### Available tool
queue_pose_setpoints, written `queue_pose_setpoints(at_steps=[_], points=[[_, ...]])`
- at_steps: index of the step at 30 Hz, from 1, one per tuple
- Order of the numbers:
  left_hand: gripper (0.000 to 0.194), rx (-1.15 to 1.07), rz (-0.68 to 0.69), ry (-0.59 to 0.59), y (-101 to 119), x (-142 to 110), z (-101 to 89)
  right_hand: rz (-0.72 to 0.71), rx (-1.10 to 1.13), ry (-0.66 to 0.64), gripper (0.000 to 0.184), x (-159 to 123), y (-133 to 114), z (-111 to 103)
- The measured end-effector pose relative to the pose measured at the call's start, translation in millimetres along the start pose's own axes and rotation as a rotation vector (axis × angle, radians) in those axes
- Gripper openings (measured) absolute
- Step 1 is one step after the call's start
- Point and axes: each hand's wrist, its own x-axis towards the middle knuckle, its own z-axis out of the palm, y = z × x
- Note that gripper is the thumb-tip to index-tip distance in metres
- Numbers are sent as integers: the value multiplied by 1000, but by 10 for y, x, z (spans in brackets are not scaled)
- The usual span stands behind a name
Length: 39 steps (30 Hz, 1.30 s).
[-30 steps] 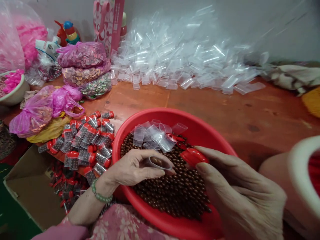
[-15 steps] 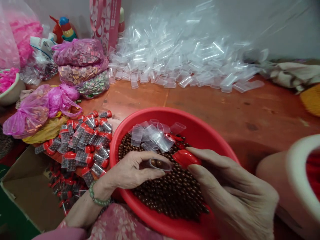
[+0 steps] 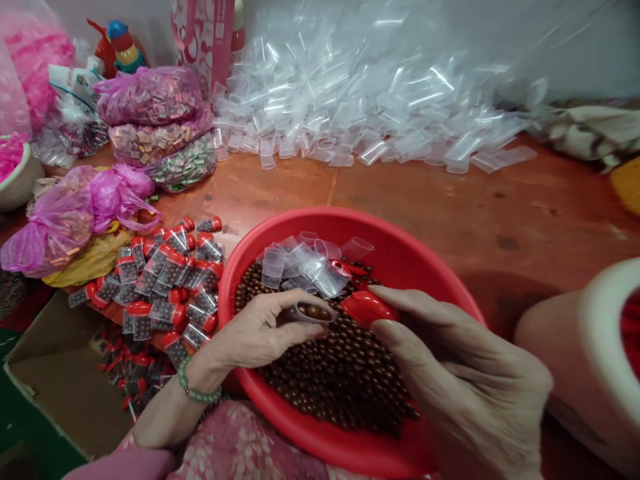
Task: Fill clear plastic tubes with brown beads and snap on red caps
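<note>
Over the red basin [image 3: 400, 247], my left hand [image 3: 270, 327] grips a clear plastic tube [image 3: 325, 312] whose open mouth faces right. Brown balls show inside that mouth. My right hand [image 3: 465, 367] pinches a red cap [image 3: 367, 308] between thumb and fingers, just right of the tube and apart from it. Small glossy brown balls [image 3: 345, 373] fill much of the basin below both hands. On top of them, toward the back, lie several empty clear tubes [image 3: 305, 263] and a few red caps [image 3: 350, 268].
Left of the basin are many filled, red-capped tubes [image 3: 165, 267], with more in a cardboard box [image 3: 60, 373] below. A big heap of clear tubes [image 3: 350, 113] lies against the wall. Pink bags [image 3: 150, 97] of small packets sit back left. A pale bucket [image 3: 560, 347] stands right.
My right hand has brought the red cap leftward, closer to the tube's mouth. My left hand keeps its hold on the tube. The view has shifted slightly.
</note>
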Motion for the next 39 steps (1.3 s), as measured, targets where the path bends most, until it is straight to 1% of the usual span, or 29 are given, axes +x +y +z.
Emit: queue_pose_setpoints(at_steps=[2,4,7,11,15,17,21,25,28,30,33,36,39], points=[[11,-2,-13,0,-10,-6,-13,-3,12,-13,27,0,-7,13],[13,-2,-34,-27,-19,-15,-20,-14,25,-27,27,8,-10,25],[14,-9,-39,-22,-33,-28,-15,-61,15,-64,26,46,-3,23],[14,-47,-61,-38,-72,-32,-8,-214,17,-222,35,131,5,-21],[17,-53,-6,-34,-101,-19,-34,-328,-21,-341,44,184,-20,-52],[17,-59,3,-42,-102,-16,-48,-391,-70,-412,44,210,-40,-49],[18,-60,-4,-39,-118,-29,-63,-562,-235,-541,33,306,-96,-28],[19,3,-31,11,-149,-42,-74,-761,-446,-589,29,401,-124,-106],[19,54,-42,20,-139,-35,-84,-831,-582,-570,32,414,-81,-250],[17,41,-45,17,-117,-26,-88,-792,-612,-541,33,388,-38,-334],[15,3,-45,14,-93,-20,-91,-633,-536,-509,33,312,-3,-361],[16,-62,-72,23,-106,-27,-98,-506,-375,-452,36,220,-15,-260],[19,-143,-101,25,-133,-37,-108,-427,-199,-363,41,148,-50,-109]])
